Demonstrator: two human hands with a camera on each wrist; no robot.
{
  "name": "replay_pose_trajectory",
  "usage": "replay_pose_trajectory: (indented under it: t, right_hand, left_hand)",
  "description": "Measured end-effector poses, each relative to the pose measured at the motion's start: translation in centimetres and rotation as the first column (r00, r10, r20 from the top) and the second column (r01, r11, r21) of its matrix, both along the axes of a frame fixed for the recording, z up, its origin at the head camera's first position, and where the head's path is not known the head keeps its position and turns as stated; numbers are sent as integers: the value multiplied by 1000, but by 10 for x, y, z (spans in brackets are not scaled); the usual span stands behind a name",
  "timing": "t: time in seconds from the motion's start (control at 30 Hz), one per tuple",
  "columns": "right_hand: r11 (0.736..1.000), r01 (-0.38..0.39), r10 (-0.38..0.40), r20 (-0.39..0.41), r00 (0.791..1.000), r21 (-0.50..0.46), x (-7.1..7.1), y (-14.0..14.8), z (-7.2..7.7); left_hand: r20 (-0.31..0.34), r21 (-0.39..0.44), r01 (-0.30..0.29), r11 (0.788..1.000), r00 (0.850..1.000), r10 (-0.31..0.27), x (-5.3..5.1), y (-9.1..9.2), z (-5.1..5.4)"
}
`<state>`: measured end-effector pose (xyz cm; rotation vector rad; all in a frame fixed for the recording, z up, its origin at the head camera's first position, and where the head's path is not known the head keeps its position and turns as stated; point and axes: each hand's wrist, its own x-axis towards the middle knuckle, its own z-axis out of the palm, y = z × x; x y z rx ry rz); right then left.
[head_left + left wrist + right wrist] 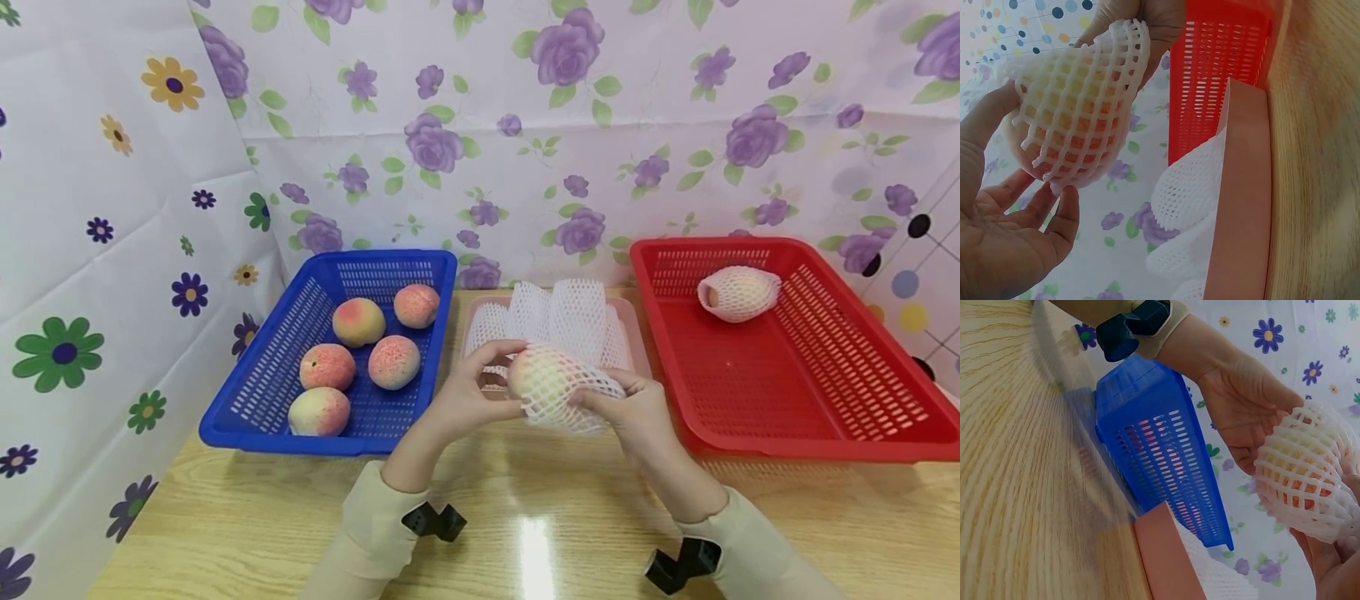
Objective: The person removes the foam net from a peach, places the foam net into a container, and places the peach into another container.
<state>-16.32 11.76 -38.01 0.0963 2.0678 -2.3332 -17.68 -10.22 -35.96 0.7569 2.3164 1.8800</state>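
Between both hands, above the table's middle, is a peach (pixel 527 377) mostly covered by a white foam net sleeve (pixel 558 398). My left hand (pixel 474 396) holds the peach's bare left end between curled fingers and thumb. At the sleeve's other end, my right hand (pixel 633 410) pinches the gathered netting. In the left wrist view the netting (pixel 1079 100) stretches over most of the fruit, with the left fingertips at its edge. From the right wrist, the netted peach (pixel 1304 481) sits between the two hands, and some right fingers are hidden behind it.
A blue basket (pixel 247 375) on the left holds several bare peaches (pixel 394 362). At the right, a red basket (pixel 720 375) contains one netted peach (pixel 741 293). Behind the hands, a pink tray (pixel 639 342) carries several white foam sleeves (pixel 577 317). A flowered cloth hangs behind.
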Motion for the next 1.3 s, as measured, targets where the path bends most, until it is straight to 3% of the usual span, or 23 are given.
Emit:
replay_pose_trajectory:
  t: [0.33, 0.77, 1.0, 1.1, 1.3]
  right_hand:
    - [997, 73, -73, 3, 997, -26, 1, -2, 4]
    - [998, -12, 11, -16, 1000, -62, 0, 1, 3]
    - [999, -52, 51, -35, 998, -8, 3, 2, 5]
    - [998, -61, 62, -50, 997, 18, 4, 3, 6]
    - [997, -52, 55, -56, 997, 58, 3, 4, 7]
  left_hand:
    - [-7, -25, -16, 1000, 1000, 16, -1, 2, 2]
    - [-42, -101, -41, 994, 998, 37, 0, 1, 6]
    - [45, 10, 3, 1000, 999, -3, 2, 0, 6]
    - [32, 4, -3, 1000, 999, 3, 1, -1, 5]
    - [-81, -102, -86, 991, 994, 78, 2, -5, 4]
